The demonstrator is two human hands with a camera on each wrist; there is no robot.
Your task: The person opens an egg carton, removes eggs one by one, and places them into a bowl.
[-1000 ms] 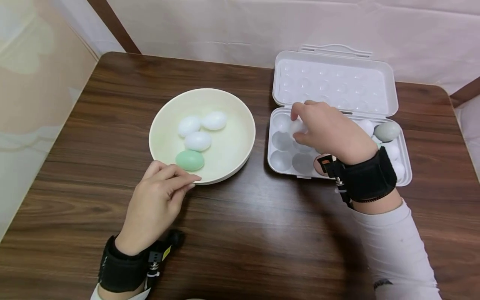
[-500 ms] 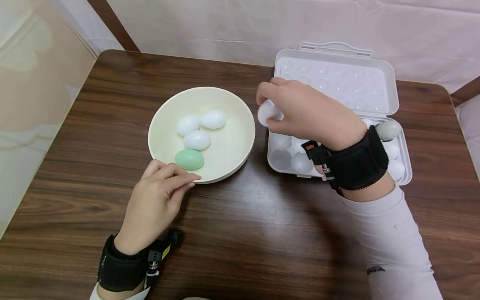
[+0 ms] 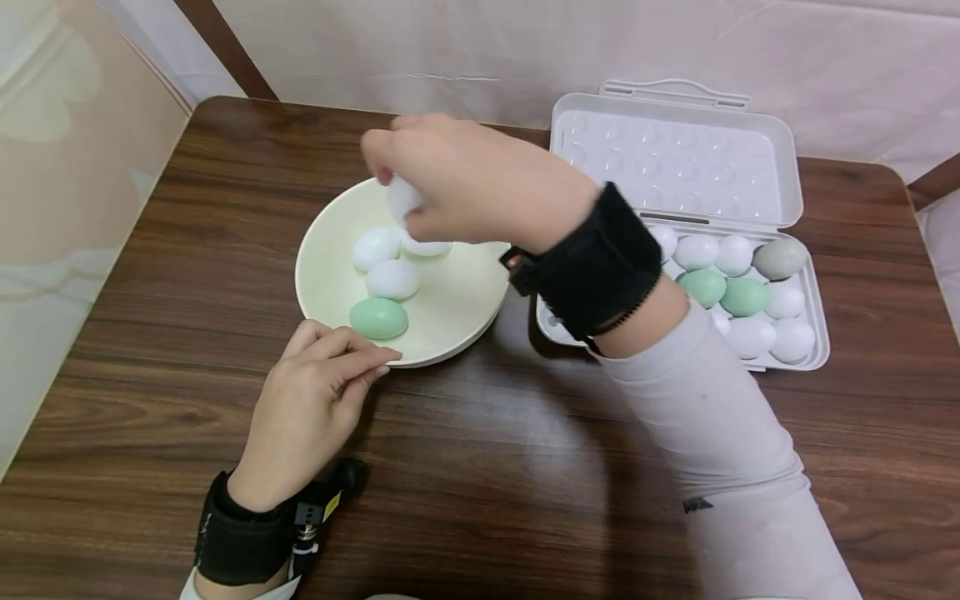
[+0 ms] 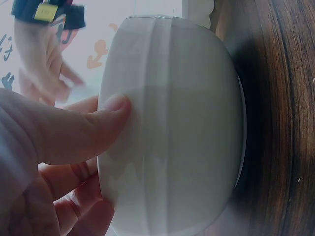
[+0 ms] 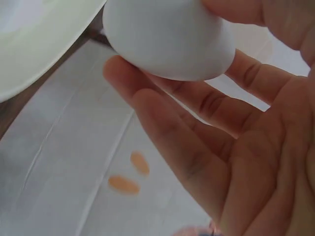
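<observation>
My right hand [image 3: 397, 198] hovers over the far side of a cream bowl [image 3: 318, 275] and pinches a white egg [image 3: 403, 200] between its fingertips. The right wrist view shows that egg [image 5: 167, 39] close up, above my fingers [image 5: 187, 147], with the bowl's rim [image 5: 34, 44] at the top left. Three white eggs [image 3: 393, 279] and one green egg [image 3: 378, 317] lie in the bowl. My left hand [image 3: 367, 362] holds the bowl's near rim. In the left wrist view my thumb [image 4: 74, 132] presses on the bowl's outer wall [image 4: 187, 137].
An open white egg carton [image 3: 820, 333] stands right of the bowl, its lid [image 3: 675, 158] folded back. It holds several white eggs, two green eggs [image 3: 703, 286] and a grey egg [image 3: 780, 258]. My right forearm crosses its left end. The brown table [image 3: 487, 483] ends at a wall behind.
My right hand lifted a white egg out of the carton's left end and carried it leftward until it hangs over the bowl. The left hand stayed on the bowl's rim.
</observation>
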